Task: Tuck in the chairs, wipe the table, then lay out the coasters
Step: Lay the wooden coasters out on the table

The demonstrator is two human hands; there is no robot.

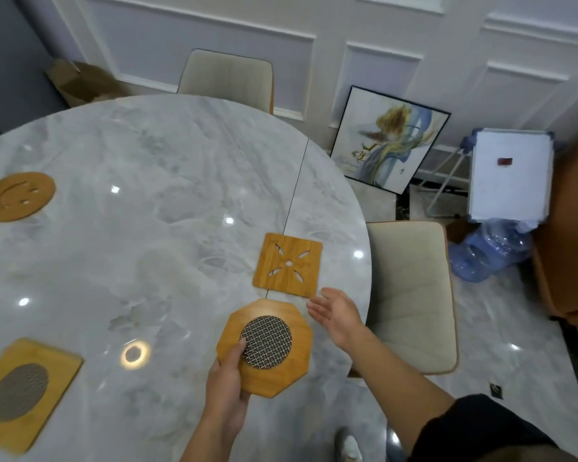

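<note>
My left hand point(226, 386) grips an octagonal wooden coaster point(294, 365) with a round metal mesh centre, held just above the round marble table point(147, 255) near its right edge. My right hand point(336, 311) hovers open, palm up, beside that coaster and just below a square wooden coaster point(288, 264) with petal cut-outs that lies flat on the table. A round smiley coaster point(17, 196) lies at the far left. A rectangular coaster point(24, 391) with an oval mesh rests at the near left.
One beige chair point(227, 80) is tucked in at the far side, another point(411, 295) at the right. A framed picture point(389, 138) leans on the wall. A white box point(511, 175), a blue water jug point(488, 251) and an orange seat point(568, 261) stand right.
</note>
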